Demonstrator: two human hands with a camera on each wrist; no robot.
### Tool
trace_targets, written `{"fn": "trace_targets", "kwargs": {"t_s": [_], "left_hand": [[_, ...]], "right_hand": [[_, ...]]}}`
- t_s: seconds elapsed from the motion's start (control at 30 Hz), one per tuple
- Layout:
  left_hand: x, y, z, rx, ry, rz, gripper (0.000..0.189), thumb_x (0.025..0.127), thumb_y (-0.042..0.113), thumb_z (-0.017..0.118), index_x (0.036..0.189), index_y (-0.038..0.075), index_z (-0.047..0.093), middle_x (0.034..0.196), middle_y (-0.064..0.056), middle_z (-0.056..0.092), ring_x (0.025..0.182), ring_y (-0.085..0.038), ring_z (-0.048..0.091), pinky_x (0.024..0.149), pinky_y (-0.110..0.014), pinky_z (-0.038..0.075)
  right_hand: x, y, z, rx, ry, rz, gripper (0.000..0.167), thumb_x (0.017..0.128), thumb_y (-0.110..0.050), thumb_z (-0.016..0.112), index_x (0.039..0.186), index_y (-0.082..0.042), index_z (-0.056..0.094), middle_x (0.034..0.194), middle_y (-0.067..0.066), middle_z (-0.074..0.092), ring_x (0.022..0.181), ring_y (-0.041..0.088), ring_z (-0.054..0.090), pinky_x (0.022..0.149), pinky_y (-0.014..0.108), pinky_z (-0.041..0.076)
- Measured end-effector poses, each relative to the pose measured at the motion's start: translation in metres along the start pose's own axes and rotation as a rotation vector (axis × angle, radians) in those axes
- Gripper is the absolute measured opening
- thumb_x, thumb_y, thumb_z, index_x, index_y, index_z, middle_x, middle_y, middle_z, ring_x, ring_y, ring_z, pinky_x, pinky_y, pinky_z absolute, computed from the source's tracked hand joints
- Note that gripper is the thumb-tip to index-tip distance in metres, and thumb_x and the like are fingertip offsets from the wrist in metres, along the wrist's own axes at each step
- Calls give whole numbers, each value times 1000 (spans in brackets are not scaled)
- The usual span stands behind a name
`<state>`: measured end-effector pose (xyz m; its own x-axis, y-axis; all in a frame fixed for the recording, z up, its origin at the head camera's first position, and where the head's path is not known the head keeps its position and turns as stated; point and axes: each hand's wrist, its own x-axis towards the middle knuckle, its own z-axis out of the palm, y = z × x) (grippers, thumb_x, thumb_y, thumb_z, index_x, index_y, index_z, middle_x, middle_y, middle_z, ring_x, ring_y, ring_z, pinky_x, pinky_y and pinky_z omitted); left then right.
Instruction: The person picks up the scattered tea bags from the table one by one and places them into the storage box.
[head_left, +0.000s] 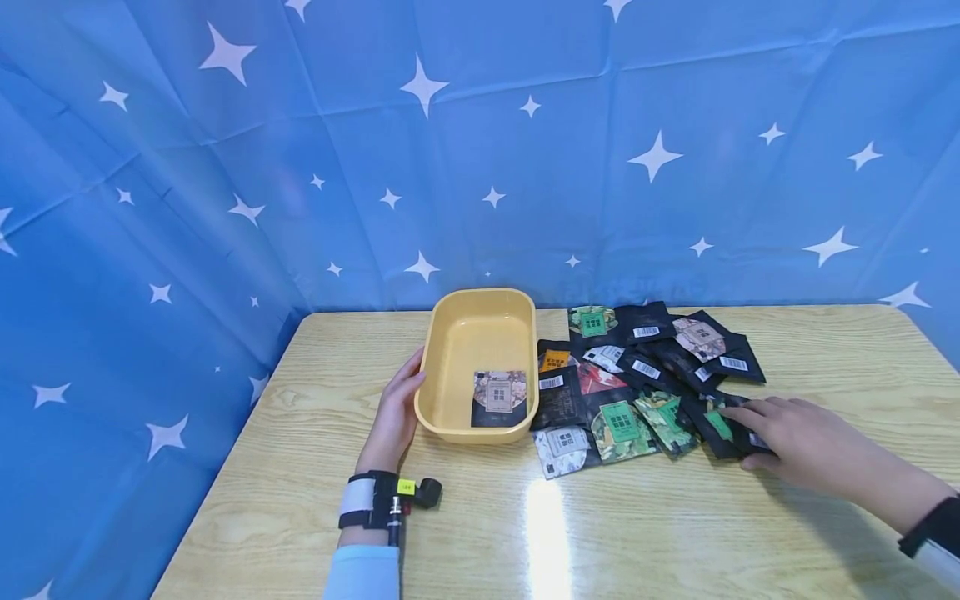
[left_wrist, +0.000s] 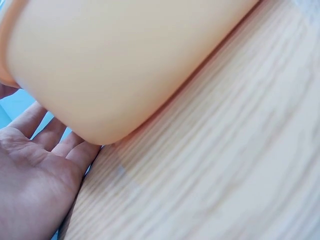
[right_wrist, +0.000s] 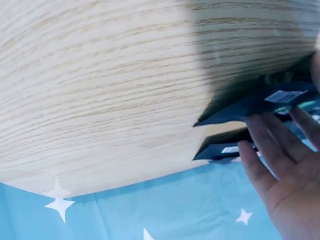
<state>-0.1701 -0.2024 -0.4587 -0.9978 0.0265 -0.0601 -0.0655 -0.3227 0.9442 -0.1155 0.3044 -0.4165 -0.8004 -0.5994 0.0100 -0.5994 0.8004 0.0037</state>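
Sachets [head_left: 660, 382] with barcode labels [head_left: 734, 363], some under loosely extended right hand [head_left: 798, 435]; left hand [head_left: 392, 417] likewise against tub [head_left: 461, 358].

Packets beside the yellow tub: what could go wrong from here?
Many packets overlap, so the right hand might drag a neighboring one along or pick up two. The yellow tub sits close beside some packets; if the left hand nudges it, they could shift or bunch up.
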Motion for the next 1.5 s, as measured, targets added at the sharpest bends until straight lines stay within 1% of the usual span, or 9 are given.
{"fn": "trace_targets", "kwargs": {"t_s": [0.2, 0.3, 0.47, 0.6, 0.7, 0.8, 1.03, 1.27, 1.5], "left_hand": [[-1, 0, 1, 9, 0, -1, 55, 101, 11, 46, 153, 3, 32, 159, -12, 30, 143, -25, 31, 114, -32, 32], [-1, 0, 1, 7, 4, -2, 54, 101, 11, 46, 153, 2, 33, 159, -12, 30, 143, -25, 31, 114, -31, 32], [-1, -1, 1, 8, 9, 1, 54, 101, 10, 45, 153, 1, 32, 159, -13, 30, 143, -26, 31, 112, -30, 34], [-2, 0, 1, 4, 16, -5, 54, 101, 11, 46, 153, 3, 34, 158, -11, 32, 142, -25, 33, 112, -30, 34], [-1, 0, 1, -1, 18, -6, 53, 101, 11, 46, 153, 5, 35, 157, -9, 34, 142, -24, 34, 114, -31, 32], [-2, 1, 0, 3, 11, -3, 53, 102, 11, 45, 153, 5, 34, 158, -9, 33, 142, -23, 34, 114, -32, 32], [-3, 3, 0, 11, 12, -12, 52, 102, 12, 45, 153, 6, 35, 158, -9, 33, 141, -24, 35, 113, -32, 33], [-3, 4, 0, 9, 2, -8, 53, 102, 12, 45, 154, 6, 34, 157, -9, 33, 141, -26, 35, 111, -31, 36], [-4, 2, 0, 2, 10, -21, 53, 101, 10, 45, 153, 5, 35, 158, -10, 32, 141, -25, 34, 112, -30, 35]], "right_hand": [[-6, 1, -7, 69, -35, 24, 63, 73, -43, 84, 121, -6, 68, 108, 13, 69, 93, 34, 67, 81, 56, 53], [-8, 1, -11, 85, -61, 25, 61, 73, -41, 85, 120, -7, 68, 108, 13, 69, 92, 33, 67, 80, 56, 54], [-7, -1, -16, 106, -76, 54, 45, 77, -23, 84, 118, -7, 70, 107, 13, 70, 90, 31, 68, 76, 53, 55], [-6, 1, -22, 117, -69, 76, 34, 80, -7, 77, 114, -5, 71, 96, 5, 70, 71, 12, 59, 59, 35, 50], [-5, 4, -25, 64, -10, 32, 31, 78, 2, 75, 109, -3, 73, 81, -3, 66, 60, 5, 48, 54, 31, 45], [-4, 6, -28, 9, 62, -29, 31, 75, 6, 75, 105, -3, 74, 67, -10, 58, 55, 3, 47, 52, 31, 49], [0, 6, -45, -38, 166, -80, 38, 69, 14, 75, 102, -4, 74, 59, -14, 48, 51, 0, 38, 46, 25, 41], [12, -2, -60, -64, 290, -131, 46, 64, 12, 77, 108, -4, 73, 63, -12, 52, 54, 5, 47, 50, 32, 49], [29, -21, -63, -17, 335, -127, 45, 69, 9, 76, 111, -5, 72, 79, 2, 69, 67, 21, 64, 64, 46, 56]]}}
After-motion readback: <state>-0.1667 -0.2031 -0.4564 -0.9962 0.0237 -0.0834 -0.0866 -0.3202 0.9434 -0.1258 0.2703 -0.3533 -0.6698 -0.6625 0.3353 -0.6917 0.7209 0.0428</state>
